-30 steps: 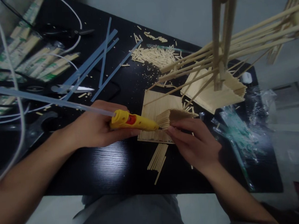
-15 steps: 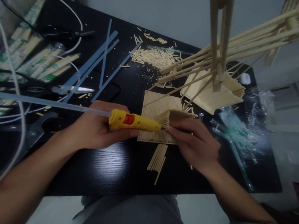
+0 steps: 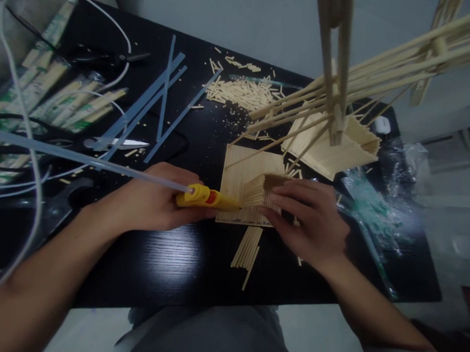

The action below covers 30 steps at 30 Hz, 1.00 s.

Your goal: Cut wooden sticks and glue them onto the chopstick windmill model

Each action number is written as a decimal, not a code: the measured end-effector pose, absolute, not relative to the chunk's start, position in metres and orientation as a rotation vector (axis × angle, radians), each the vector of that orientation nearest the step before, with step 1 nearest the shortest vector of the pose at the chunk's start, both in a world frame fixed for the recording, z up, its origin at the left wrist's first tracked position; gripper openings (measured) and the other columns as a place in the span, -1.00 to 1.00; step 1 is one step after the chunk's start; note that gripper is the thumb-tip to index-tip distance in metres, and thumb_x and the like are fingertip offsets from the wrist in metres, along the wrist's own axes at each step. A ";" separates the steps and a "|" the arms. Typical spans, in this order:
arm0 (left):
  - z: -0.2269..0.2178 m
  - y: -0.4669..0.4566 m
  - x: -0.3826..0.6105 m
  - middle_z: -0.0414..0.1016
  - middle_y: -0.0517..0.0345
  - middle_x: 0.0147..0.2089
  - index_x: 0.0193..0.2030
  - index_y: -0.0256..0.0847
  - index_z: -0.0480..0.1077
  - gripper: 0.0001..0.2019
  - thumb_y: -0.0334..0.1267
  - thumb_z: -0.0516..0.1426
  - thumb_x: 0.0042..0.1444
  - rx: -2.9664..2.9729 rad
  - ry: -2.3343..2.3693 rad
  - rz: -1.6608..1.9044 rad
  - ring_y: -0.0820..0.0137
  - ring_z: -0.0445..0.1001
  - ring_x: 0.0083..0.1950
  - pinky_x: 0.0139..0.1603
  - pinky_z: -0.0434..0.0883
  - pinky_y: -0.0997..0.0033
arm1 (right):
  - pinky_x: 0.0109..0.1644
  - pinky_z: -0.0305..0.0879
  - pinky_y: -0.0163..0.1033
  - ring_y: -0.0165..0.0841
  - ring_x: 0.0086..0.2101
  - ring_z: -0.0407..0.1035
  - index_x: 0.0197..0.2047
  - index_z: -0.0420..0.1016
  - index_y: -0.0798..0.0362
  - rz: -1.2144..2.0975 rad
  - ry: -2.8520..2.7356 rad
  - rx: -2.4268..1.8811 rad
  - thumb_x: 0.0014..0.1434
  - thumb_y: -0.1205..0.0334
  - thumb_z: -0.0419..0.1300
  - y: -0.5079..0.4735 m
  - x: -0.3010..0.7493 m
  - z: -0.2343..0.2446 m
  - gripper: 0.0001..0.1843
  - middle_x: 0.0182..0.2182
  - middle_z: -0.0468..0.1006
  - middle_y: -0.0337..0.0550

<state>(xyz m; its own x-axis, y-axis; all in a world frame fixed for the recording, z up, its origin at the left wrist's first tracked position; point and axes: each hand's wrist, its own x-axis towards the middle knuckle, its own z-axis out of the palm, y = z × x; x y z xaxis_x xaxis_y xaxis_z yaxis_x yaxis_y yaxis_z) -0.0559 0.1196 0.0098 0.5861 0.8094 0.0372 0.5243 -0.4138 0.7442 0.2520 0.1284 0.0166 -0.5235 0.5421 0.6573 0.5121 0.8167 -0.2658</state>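
My left hand [image 3: 155, 201] is wrapped round a yellow glue gun [image 3: 204, 197] with a long clear glue stick [image 3: 80, 155] sticking out of its back. The gun's nozzle points at the edge of a small upright panel of wooden sticks [image 3: 259, 188]. That panel stands on a flat panel of glued sticks [image 3: 244, 167] lying on the black table [image 3: 176, 263]. My right hand [image 3: 306, 219] presses its fingers against the upright panel and holds it in place.
A tall frame of long wooden sticks [image 3: 352, 80] rises at the upper right over another stick panel [image 3: 336, 149]. Loose short sticks [image 3: 249, 249] lie near the front, a heap of cut pieces [image 3: 242, 91] at the back. Scissors [image 3: 111, 143], spare glue sticks [image 3: 155, 96], cables and plastic wrap [image 3: 378, 210] surround the work.
The glue gun has tilted so it looks shorter, its nozzle shifted slightly left along the upright panel's edge. My right hand has slid a little higher on that panel.
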 end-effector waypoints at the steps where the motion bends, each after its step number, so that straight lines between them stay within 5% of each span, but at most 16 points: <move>1: 0.009 0.119 -0.055 0.42 0.26 -0.43 -0.38 -0.24 0.47 -0.68 -0.10 0.26 0.36 2.141 1.009 0.529 0.52 0.37 -0.44 -0.37 0.22 0.47 | 0.02 0.62 -0.01 -0.17 -0.08 0.64 0.05 0.61 -0.12 0.024 -2.229 -0.765 0.22 0.34 0.51 0.130 0.252 0.019 -0.63 -0.14 0.73 -0.17; 9: 0.004 0.118 -0.049 0.48 0.20 -0.40 -0.34 -0.18 0.51 -0.70 -0.08 0.21 0.40 2.231 0.947 0.562 0.46 0.43 -0.42 -0.35 0.26 0.44 | 0.07 0.65 0.01 -0.14 0.04 0.65 0.10 0.61 -0.10 0.119 -2.376 -0.595 0.29 0.32 0.45 0.147 0.250 0.032 -0.66 0.04 0.72 -0.06; 30: 0.009 0.118 -0.054 0.47 0.24 -0.46 -0.40 -0.23 0.48 -0.67 -0.07 0.25 0.32 2.069 1.106 0.513 0.51 0.40 -0.47 -0.41 0.22 0.50 | 0.12 0.66 0.03 -0.15 0.07 0.66 0.12 0.61 -0.04 0.213 -2.356 -0.561 0.30 0.28 0.47 0.148 0.247 0.027 -0.66 -0.04 0.77 -0.09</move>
<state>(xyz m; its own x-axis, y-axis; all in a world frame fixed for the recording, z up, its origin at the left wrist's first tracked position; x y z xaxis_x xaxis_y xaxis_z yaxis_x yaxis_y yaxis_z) -0.0537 0.1178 0.0089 0.5521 0.8337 0.0092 0.5459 -0.3698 0.7518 0.2475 0.1476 0.0275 -0.6644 0.4506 0.5962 0.3362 0.8927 -0.3000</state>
